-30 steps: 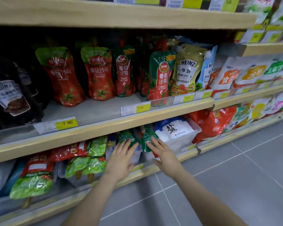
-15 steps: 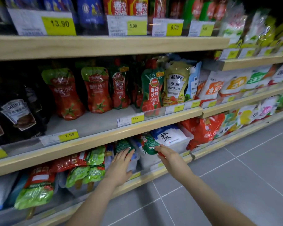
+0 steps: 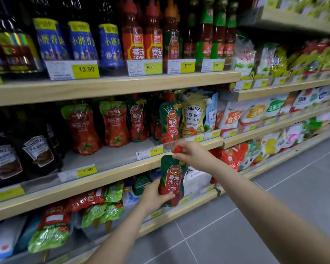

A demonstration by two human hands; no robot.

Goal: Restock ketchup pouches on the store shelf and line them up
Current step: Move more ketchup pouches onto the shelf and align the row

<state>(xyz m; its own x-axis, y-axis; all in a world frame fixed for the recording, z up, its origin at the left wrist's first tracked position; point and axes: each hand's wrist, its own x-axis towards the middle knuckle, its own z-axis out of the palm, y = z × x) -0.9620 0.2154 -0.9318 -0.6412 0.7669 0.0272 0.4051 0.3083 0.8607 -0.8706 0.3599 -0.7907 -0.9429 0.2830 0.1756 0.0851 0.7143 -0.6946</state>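
A green and red ketchup pouch (image 3: 172, 180) with a red cap hangs upright in front of the middle shelf's edge. My right hand (image 3: 193, 155) pinches its cap from above. My left hand (image 3: 154, 197) grips its lower part from the left. On the middle shelf (image 3: 111, 161) a matching pouch (image 3: 169, 123) stands at the front, just above the held one. Further left and deeper on that shelf stand a narrow pouch (image 3: 137, 121) and two red pouches with green tops (image 3: 114, 123) (image 3: 82, 128).
Dark Heinz pouches (image 3: 36, 151) fill the middle shelf's left end and a yellow Heinz pouch (image 3: 193, 117) stands to the right. Bottles (image 3: 141, 35) line the top shelf. The bottom shelf holds lying pouches (image 3: 95, 204) and a white bin (image 3: 194, 180). Grey tiled floor (image 3: 255, 216) lies at the right.
My right hand has lifted a pouch from the bottom shelf's bin up to the middle shelf's edge. My left hand has left the bin and taken the pouch's lower part. The view has tilted upward.
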